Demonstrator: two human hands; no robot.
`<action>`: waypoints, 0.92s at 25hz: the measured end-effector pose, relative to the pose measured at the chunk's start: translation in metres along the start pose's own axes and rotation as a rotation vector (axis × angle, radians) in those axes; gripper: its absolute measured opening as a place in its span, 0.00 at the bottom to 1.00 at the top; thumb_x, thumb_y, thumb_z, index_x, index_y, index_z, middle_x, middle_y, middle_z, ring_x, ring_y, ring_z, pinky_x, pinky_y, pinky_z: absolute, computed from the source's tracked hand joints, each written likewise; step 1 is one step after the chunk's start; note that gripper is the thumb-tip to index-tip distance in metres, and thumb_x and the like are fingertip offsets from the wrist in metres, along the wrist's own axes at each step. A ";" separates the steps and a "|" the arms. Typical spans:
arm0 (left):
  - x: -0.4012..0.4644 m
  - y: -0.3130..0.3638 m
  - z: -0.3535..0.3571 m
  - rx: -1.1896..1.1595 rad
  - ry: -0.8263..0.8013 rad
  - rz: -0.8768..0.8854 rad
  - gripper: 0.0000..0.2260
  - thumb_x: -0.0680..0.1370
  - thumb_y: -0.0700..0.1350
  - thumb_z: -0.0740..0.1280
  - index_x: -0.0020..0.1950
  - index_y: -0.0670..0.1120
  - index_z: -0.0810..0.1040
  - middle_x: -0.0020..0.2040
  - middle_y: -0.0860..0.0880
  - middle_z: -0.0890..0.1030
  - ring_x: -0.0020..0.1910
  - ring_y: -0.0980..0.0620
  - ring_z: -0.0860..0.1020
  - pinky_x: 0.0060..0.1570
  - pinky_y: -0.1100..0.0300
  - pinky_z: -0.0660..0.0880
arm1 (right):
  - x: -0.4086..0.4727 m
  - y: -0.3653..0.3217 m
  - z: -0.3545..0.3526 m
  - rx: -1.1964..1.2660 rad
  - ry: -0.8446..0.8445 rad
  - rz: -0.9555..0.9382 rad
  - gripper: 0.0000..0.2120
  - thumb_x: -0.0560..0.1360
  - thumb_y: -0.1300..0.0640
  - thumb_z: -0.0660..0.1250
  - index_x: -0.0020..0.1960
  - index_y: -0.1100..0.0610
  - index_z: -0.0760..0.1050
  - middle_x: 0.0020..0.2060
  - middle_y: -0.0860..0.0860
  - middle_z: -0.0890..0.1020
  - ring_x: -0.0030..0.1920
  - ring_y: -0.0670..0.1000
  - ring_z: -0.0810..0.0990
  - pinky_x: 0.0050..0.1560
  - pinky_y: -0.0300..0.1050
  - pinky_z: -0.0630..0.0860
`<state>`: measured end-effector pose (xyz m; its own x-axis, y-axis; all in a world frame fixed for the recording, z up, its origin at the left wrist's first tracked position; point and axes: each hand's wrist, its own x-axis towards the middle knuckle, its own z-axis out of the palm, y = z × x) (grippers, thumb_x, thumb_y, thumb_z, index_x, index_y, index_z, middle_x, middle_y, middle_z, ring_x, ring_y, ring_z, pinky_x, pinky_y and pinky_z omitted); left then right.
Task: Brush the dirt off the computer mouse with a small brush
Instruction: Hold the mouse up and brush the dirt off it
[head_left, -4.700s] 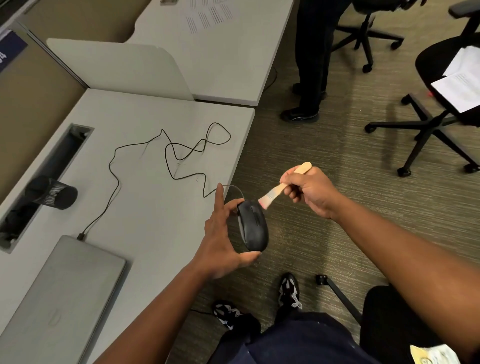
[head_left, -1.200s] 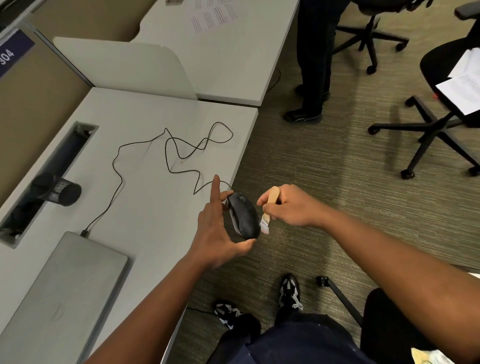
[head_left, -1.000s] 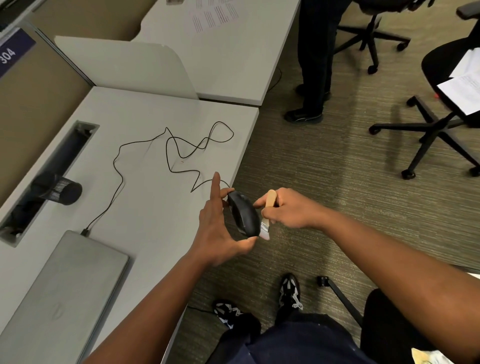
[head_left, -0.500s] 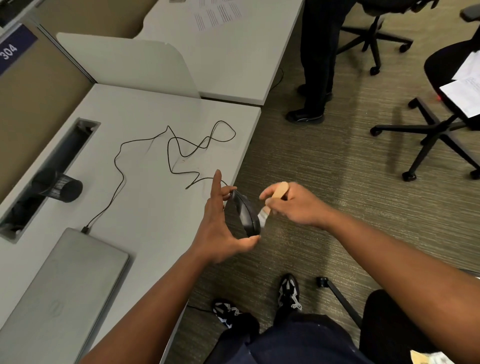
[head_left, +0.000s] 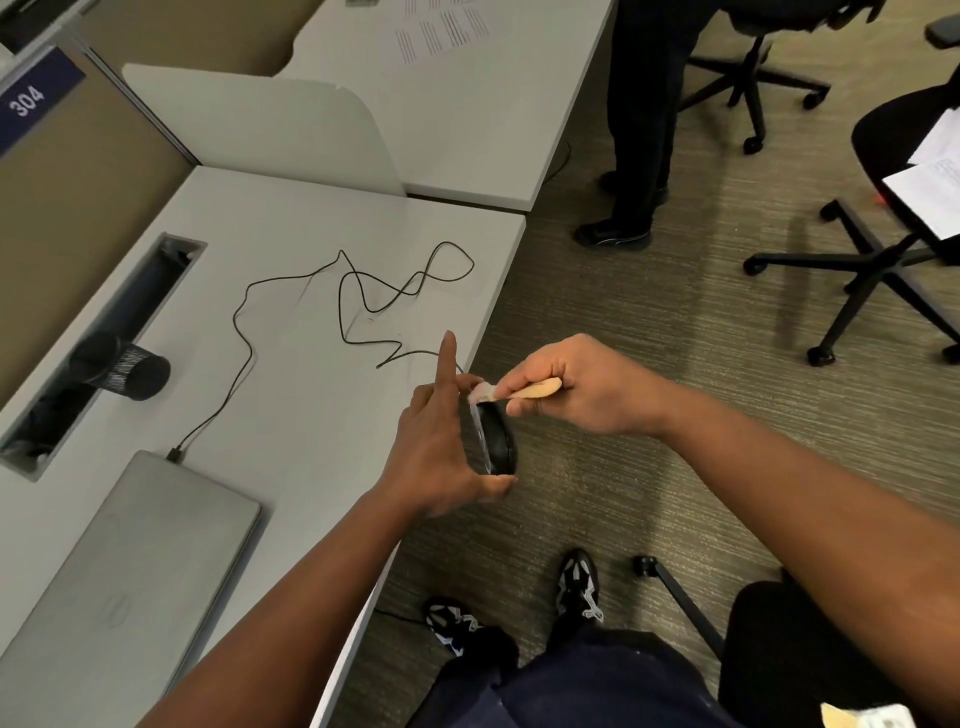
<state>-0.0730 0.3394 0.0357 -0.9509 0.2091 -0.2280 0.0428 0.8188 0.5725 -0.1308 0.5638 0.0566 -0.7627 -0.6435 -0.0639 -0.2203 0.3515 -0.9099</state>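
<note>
Left hand (head_left: 441, 452) gripping black wired computer mouse (head_left: 497, 441) edge-on beside white bench (head_left: 291, 405), right hand (head_left: 587, 387) pinching small wooden-handled brush (head_left: 519, 391), bristles seemingly touching the mouse's top end

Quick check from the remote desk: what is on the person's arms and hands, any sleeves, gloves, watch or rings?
Nothing is worn on either: the left hand and right hand are bare, with no gloves, rings or watch in view. Both forearms are bare up to the picture's edge, with no sleeves, bands or markings in sight.
</note>
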 end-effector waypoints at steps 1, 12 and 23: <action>0.000 0.001 -0.001 0.017 0.011 -0.007 0.75 0.61 0.56 0.87 0.73 0.70 0.20 0.77 0.53 0.69 0.74 0.48 0.66 0.72 0.44 0.68 | -0.001 -0.004 -0.001 -0.009 -0.044 0.007 0.10 0.77 0.60 0.75 0.56 0.50 0.86 0.47 0.37 0.86 0.52 0.37 0.84 0.54 0.33 0.77; -0.003 0.005 -0.001 0.060 -0.006 -0.058 0.75 0.61 0.57 0.87 0.70 0.69 0.17 0.79 0.51 0.68 0.75 0.46 0.65 0.71 0.47 0.63 | -0.004 -0.016 -0.004 0.019 0.072 0.062 0.08 0.78 0.60 0.72 0.53 0.50 0.87 0.41 0.36 0.85 0.42 0.40 0.83 0.43 0.35 0.77; -0.005 0.006 0.000 0.054 0.029 -0.061 0.75 0.61 0.58 0.86 0.71 0.69 0.18 0.78 0.52 0.70 0.74 0.47 0.67 0.71 0.49 0.62 | -0.009 -0.015 -0.001 0.101 -0.014 0.118 0.06 0.76 0.61 0.72 0.46 0.52 0.86 0.36 0.55 0.84 0.32 0.48 0.75 0.33 0.43 0.72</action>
<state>-0.0683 0.3432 0.0397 -0.9608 0.1429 -0.2377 0.0000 0.8571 0.5151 -0.1206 0.5650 0.0711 -0.7713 -0.6112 -0.1778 -0.0666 0.3554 -0.9323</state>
